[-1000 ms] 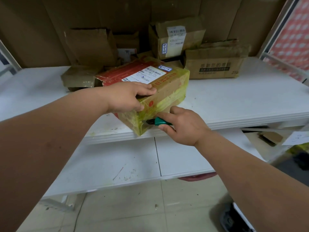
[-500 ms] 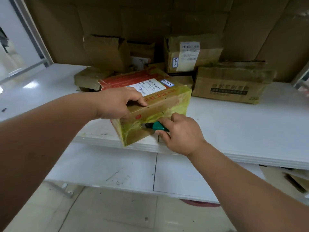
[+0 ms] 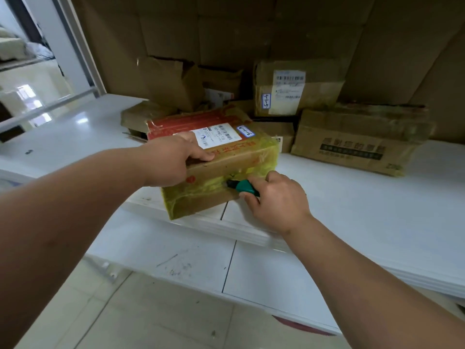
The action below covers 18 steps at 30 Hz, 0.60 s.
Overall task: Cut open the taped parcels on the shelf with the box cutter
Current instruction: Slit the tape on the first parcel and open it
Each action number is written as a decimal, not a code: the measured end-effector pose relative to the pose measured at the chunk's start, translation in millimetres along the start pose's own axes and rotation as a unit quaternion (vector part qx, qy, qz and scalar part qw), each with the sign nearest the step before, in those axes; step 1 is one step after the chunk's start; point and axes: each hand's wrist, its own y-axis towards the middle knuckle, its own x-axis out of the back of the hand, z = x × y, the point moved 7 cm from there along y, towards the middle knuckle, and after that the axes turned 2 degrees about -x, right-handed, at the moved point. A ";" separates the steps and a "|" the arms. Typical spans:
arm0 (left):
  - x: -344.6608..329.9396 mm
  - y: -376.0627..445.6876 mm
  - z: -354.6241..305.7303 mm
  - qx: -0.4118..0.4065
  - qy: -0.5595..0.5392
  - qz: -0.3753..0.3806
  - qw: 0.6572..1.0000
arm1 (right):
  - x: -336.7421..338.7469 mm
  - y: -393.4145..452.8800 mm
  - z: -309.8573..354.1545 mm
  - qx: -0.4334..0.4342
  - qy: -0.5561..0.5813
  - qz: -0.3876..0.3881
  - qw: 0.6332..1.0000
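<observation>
Brown cardboard parcel [image 3: 221, 170], boxy and wrapped in glossy yellow tape, is held at the shelf's [image 3: 352, 197] near edge by the left hand [image 3: 171, 162] curled over its top rim, while the green box cutter [image 3: 242, 187] gripped in the right hand [image 3: 276, 200] is best drawn shallow along the near-face seam, away from the left fingers [image 3: 201, 155].

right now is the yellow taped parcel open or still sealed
Shut. The top of the yellow-taped parcel lies flat under the left hand; the box cutter in the right hand meets tape on its front side.
</observation>
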 end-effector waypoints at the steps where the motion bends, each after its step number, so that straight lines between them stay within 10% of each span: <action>1: 0.0 1.0 -0.2 0.007 -0.005 -0.004 1.000 | 1.0 0.3 -1.6 0.004 0.003 -0.004 1.000; 8: 0.5 5.7 -5.2 -0.009 -0.050 -0.071 0.996 | 2.7 0.3 -14.5 0.028 -0.014 -0.012 0.999; 18: -15.5 6.8 -24.2 -0.017 0.165 -0.134 0.977 | 6.8 3.5 -26.2 0.046 -0.035 -0.021 0.998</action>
